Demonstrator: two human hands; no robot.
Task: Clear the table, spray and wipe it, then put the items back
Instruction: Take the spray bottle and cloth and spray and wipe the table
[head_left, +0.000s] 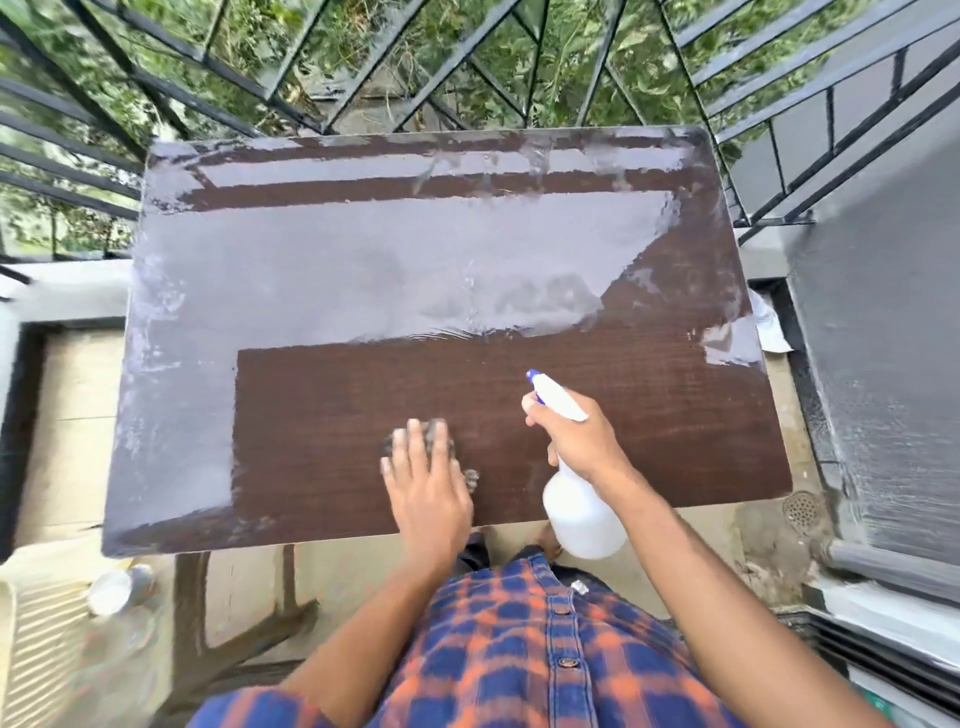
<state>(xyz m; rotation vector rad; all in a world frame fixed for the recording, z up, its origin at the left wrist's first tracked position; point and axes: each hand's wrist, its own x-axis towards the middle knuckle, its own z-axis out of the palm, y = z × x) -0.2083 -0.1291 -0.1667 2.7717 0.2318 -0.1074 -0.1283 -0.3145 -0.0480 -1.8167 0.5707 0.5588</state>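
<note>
The left hand lies flat, fingers straight, pressing a cloth on the table. The right hand grips the spray bottle, nozzle forward. A pale film lies beyond and left of the cloth.

The person wears a blue-and-orange plaid shirt with buttons, sleeves seemingly short.

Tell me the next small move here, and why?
Probably slide the cloth under the left hand forward: farther out the table carries a pale wet-looking film, while the near patch looks wiped. The right hand holds the spray bottle.
</note>
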